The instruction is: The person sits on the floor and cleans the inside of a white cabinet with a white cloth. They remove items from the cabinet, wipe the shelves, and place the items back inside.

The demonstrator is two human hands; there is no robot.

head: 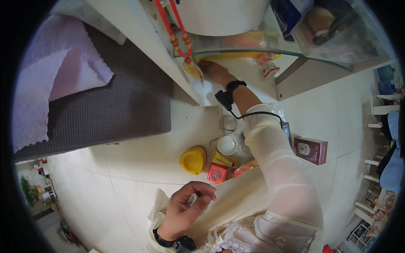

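My right hand (216, 72) reaches into a white shelf compartment (243, 85) under a curved glass shelf (227, 52). Its fingertips are beside an oval yellow pendant (193, 70) on a red knotted cord, which hangs in front of the cabinet. What these fingers touch or hold is hidden. Low in front of my body, my left hand (186, 207) has its fingers curled round a crumpled white piece (192, 199), perhaps tissue or cloth. A small white-and-red box (270, 69) stands at the right of the compartment.
On the tiled floor are a yellow ashtray-like dish (193, 160), a red box (217, 173), a yellow tube (222, 158), a white round bowl (227, 145), a clear glass (228, 124) and a maroon box (311, 150). A grey upholstered seat (126, 95) borders the cabinet's left.
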